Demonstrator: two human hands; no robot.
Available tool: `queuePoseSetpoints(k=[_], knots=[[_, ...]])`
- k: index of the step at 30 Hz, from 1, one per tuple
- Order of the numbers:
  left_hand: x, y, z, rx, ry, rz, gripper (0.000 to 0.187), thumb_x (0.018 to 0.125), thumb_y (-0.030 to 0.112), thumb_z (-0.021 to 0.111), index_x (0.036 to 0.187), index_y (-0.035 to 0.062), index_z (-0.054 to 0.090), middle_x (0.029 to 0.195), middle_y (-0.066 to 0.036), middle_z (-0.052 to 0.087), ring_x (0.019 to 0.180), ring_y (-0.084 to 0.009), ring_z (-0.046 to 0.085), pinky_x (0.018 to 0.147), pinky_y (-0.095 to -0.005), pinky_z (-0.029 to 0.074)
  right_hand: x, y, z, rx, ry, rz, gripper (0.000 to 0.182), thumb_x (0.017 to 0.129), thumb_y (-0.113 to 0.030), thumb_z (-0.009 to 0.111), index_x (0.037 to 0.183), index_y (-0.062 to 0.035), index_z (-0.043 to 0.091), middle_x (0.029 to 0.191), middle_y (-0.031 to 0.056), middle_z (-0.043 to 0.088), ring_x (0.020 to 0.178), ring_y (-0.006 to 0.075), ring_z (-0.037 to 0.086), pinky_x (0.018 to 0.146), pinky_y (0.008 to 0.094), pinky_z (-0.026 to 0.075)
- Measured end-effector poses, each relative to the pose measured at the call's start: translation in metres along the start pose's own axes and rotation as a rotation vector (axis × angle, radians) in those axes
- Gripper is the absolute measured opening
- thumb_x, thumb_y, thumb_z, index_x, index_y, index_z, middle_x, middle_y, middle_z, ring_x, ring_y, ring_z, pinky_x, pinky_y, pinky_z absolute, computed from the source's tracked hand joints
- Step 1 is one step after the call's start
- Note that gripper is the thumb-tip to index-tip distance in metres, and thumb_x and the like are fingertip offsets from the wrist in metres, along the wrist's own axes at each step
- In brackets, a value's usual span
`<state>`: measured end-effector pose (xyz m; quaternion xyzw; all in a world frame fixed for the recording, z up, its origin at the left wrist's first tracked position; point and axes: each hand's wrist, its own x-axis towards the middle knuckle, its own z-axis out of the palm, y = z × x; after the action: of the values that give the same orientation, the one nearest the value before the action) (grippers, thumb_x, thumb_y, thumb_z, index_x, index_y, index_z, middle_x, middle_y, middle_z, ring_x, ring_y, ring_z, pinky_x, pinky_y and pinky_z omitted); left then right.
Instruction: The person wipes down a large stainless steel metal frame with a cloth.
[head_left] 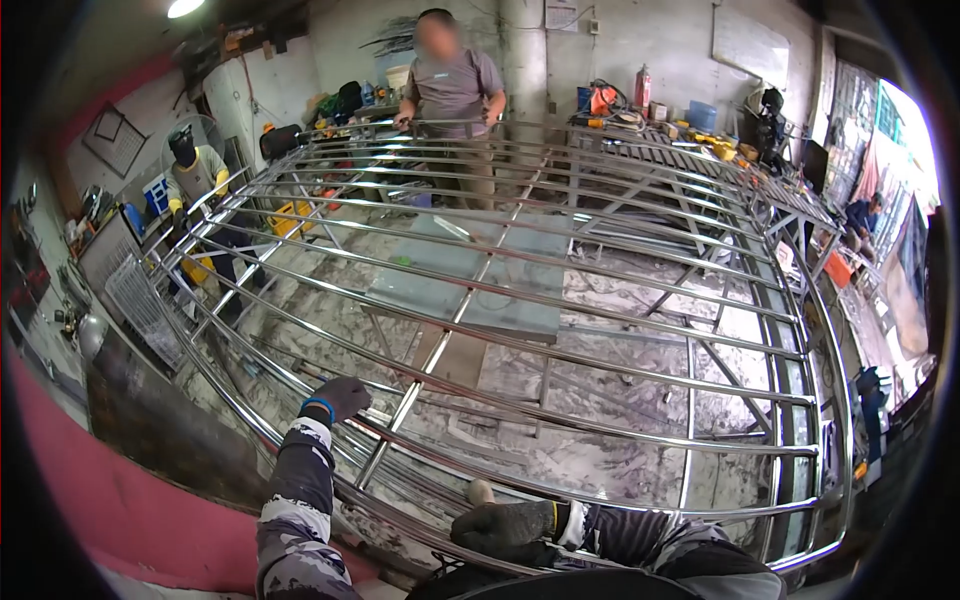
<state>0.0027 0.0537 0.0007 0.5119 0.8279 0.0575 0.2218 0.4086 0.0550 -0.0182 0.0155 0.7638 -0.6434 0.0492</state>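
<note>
A large grille of polished steel tubes (438,345) stretches across the view, with long parallel bars joined by cross tubes and a rounded outer rim. My left hand (343,397), in a dark glove with a blue band at the wrist, is closed at a bar on the near left side. A short bright end shows beside its fingers; what they grip is hidden. My right hand (500,525), in a dark grey glove, is curled over the near outer tube at the bottom centre. Its fingertips are mostly out of sight.
A person (447,95) stands at the far side, hands at the grille. Another person (200,175) in a dark head covering is at the left end. Below the bars lies a grey sheet-topped table (510,310). A cluttered workbench (690,150) stands at the back right.
</note>
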Motion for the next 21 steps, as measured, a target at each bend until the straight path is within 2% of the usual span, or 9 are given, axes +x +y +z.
queuePoseSetpoints(k=[4,8,10,12,14,15,16,18,21], knots=[[0.007,-0.004,0.004,0.022,-0.043,-0.006,0.043,0.084,0.041,0.064,0.104,0.0045,0.074,0.111,-0.021,0.072,0.105,-0.0391,0.067,0.092,-0.0459,0.051,0.005,0.010,-0.005,-0.117,-0.111,0.020,0.027,0.104,-0.027,0.050,0.095,-0.0041,0.061,0.086,0.0118,0.068,0.090,0.0251,0.067,0.081,0.0424,0.049],[0.012,-0.007,0.007,0.014,-0.061,-0.019,0.044,0.085,0.043,0.063,0.105,0.0046,0.073,0.111,-0.021,0.072,0.108,-0.0386,0.066,0.093,-0.0456,0.051,0.008,0.041,0.004,-0.182,-0.072,-0.055,0.027,0.103,-0.030,0.053,0.095,-0.0052,0.062,0.088,0.0150,0.067,0.089,0.0312,0.066,0.082,0.0438,0.049],[0.011,-0.003,0.004,0.001,-0.093,-0.009,0.042,0.084,0.041,0.064,0.102,0.0039,0.073,0.102,-0.019,0.074,0.100,-0.0366,0.069,0.090,-0.0454,0.052,0.003,0.011,0.005,-0.380,0.048,0.034,0.028,0.104,-0.031,0.053,0.096,-0.0052,0.062,0.091,0.0186,0.066,0.089,0.0357,0.065,0.082,0.0444,0.050],[0.010,-0.002,0.003,0.001,-0.082,0.014,0.041,0.084,0.040,0.064,0.102,0.0038,0.073,0.098,-0.018,0.074,0.097,-0.0361,0.070,0.089,-0.0446,0.053,0.006,0.013,0.006,-0.378,0.035,0.027,0.028,0.104,-0.031,0.053,0.098,-0.0057,0.063,0.092,0.0191,0.066,0.090,0.0367,0.065,0.083,0.0441,0.050],[0.004,0.007,-0.002,0.041,-0.067,0.008,0.043,0.085,0.041,0.064,0.106,0.0043,0.074,0.109,-0.019,0.073,0.106,-0.0364,0.068,0.095,-0.0441,0.051,0.011,0.026,0.007,-0.278,-0.008,0.137,0.029,0.105,-0.032,0.052,0.099,-0.0060,0.063,0.092,0.0179,0.066,0.092,0.0362,0.066,0.085,0.0438,0.051],[0.003,0.008,-0.003,0.038,-0.066,-0.003,0.044,0.085,0.041,0.064,0.108,0.0044,0.074,0.112,-0.020,0.073,0.108,-0.0367,0.068,0.097,-0.0441,0.051,0.010,0.021,0.005,-0.191,-0.037,0.114,0.030,0.106,-0.033,0.052,0.102,-0.0065,0.065,0.091,0.0125,0.067,0.091,0.0281,0.067,0.083,0.0408,0.051],[0.003,0.008,-0.002,0.034,-0.065,-0.014,0.045,0.085,0.041,0.064,0.110,0.0044,0.074,0.115,-0.020,0.072,0.110,-0.0370,0.067,0.098,-0.0440,0.050,0.010,0.015,0.002,-0.196,-0.042,0.118,0.030,0.106,-0.033,0.052,0.102,-0.0065,0.065,0.091,0.0125,0.067,0.091,0.0281,0.067,0.083,0.0408,0.051],[0.003,0.007,-0.001,0.040,-0.056,-0.006,0.046,0.086,0.041,0.064,0.111,0.0046,0.074,0.115,-0.020,0.072,0.111,-0.0372,0.067,0.099,-0.0440,0.050,0.011,0.000,-0.005,0.122,-0.069,0.094,0.030,0.106,-0.033,0.052,0.107,-0.0061,0.065,0.092,0.0060,0.066,0.090,0.0177,0.064,0.082,0.0373,0.051],[0.005,0.006,-0.001,0.048,-0.059,0.008,0.046,0.086,0.042,0.064,0.112,0.0049,0.074,0.116,-0.019,0.072,0.111,-0.0373,0.067,0.099,-0.0438,0.050,0.012,-0.001,-0.010,0.269,-0.051,0.079,0.032,0.107,-0.034,0.051,0.111,-0.0048,0.064,0.097,0.0025,0.064,0.093,0.0114,0.058,0.083,0.0337,0.050]])
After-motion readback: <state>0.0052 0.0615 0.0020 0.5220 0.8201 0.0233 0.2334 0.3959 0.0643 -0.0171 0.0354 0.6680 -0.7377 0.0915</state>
